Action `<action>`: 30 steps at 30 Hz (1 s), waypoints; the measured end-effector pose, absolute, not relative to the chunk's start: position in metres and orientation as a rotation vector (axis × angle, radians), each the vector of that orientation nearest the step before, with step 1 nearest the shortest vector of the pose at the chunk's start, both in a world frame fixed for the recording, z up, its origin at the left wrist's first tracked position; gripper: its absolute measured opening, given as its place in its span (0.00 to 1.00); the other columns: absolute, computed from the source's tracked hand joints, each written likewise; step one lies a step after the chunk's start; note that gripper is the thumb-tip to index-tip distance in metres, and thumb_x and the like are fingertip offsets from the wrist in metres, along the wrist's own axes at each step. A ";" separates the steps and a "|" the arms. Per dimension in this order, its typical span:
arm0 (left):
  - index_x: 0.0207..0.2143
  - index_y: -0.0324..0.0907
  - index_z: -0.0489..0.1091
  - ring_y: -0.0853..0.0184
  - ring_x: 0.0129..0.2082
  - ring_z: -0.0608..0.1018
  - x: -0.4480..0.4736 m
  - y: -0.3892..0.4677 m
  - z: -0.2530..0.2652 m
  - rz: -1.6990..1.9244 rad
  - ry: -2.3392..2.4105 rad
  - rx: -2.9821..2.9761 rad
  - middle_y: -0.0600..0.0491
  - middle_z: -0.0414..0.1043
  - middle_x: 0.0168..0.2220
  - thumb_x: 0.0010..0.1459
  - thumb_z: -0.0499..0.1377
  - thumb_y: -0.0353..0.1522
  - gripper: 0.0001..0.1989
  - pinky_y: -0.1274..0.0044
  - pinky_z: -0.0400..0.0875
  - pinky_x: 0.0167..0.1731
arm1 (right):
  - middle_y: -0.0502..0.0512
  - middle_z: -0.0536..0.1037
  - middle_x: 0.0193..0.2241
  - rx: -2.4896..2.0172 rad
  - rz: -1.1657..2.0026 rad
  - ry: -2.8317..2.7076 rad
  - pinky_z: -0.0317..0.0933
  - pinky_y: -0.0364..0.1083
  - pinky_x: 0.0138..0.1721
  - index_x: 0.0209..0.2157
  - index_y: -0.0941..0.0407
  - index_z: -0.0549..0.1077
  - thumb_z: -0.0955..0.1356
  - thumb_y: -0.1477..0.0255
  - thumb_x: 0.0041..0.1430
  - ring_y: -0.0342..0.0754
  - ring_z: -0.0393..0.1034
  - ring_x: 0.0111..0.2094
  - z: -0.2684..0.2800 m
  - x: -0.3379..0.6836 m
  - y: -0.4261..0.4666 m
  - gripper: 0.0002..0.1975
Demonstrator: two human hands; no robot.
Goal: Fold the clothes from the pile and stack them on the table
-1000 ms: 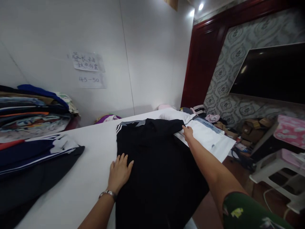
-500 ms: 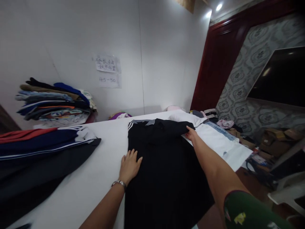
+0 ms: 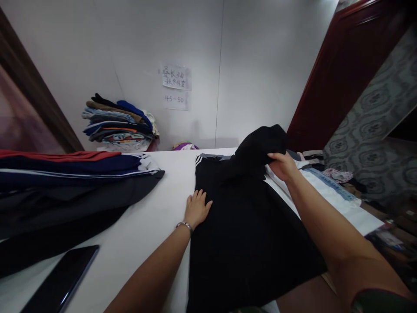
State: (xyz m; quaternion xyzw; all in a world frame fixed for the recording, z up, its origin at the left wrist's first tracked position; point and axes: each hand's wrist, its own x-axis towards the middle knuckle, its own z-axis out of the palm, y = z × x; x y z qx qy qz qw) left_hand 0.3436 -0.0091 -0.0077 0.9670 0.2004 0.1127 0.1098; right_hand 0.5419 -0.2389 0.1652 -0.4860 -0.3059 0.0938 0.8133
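A black garment with white stripes at its far left shoulder lies spread over the white table. My left hand rests flat on its left edge, fingers spread, a metal bracelet at the wrist. My right hand pinches the far right part of the garment, probably a sleeve, and holds it raised off the table in a bunched fold. The fingers go partly behind the cloth there. Grey lining or collar cloth shows along the far edge.
Several dark and red garments lie in a pile at the left, with a phone in front. Folded clothes are stacked by the wall. White and denim clothes lie at the right, beyond the garment.
My right hand has lifted the far right part of the black garment off the table. My left hand stays on the left edge. The view has swung left, bringing the phone into sight.
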 end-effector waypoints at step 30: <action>0.47 0.40 0.72 0.65 0.40 0.78 0.364 0.037 0.007 0.513 0.662 1.435 0.49 0.78 0.39 0.61 0.52 0.36 0.16 0.74 0.72 0.42 | 0.55 0.64 0.62 -1.829 0.520 -1.737 0.45 0.58 0.64 0.59 0.53 0.65 0.58 0.85 0.36 0.49 0.52 0.65 0.031 0.370 -0.252 0.43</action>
